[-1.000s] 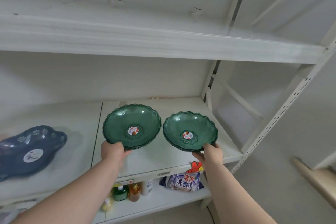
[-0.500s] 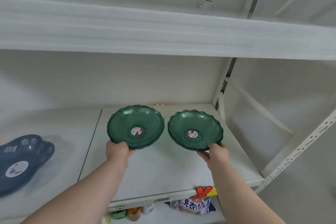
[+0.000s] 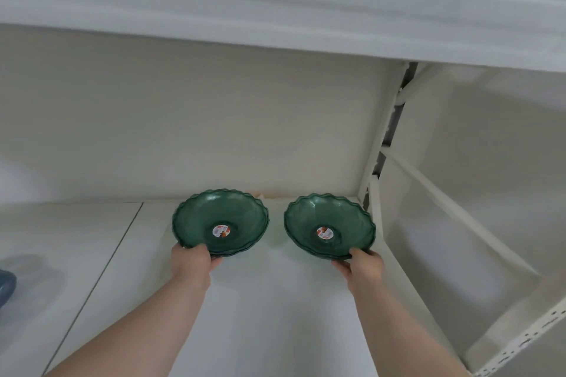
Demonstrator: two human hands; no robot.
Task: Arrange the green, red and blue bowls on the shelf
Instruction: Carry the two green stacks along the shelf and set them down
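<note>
White steel shelving fills nearly everything in front of this person: the shelf (image 3: 275,300) they are working on runs from a seam at the left across to the upright post (image 3: 375,150) at the right, with the underside of the next board (image 3: 275,3) hanging low above it. On that shelf, far back and close to the rear panel, are two lots of green glassy bowls with scalloped rims, side by side and apart from one another with a strip of bare shelf between them. The left green bowls (image 3: 220,220) look like a nested stack, since a second rim shows beneath the top one, and the right green bowls (image 3: 330,226) show the same doubled edge; each top bowl has a small round sticker in its centre. At the far left edge a sliver of a blue bowl (image 3: 6,285) peeks in, well apart from the green ones, and no red bowl is in view. The left hand (image 3: 192,262) has its fingers closed around the near rim of the left stack, and the right hand (image 3: 363,266) grips the near rim of the right stack the same way, thumb on top. I would say the green bowls are being set at the back of the shelf, the placing step close to finished. Whether the bases already sit flat I cannot tell, so the next move calls for settling both stacks down level, then loosening both grips without dragging the rims forward
</note>
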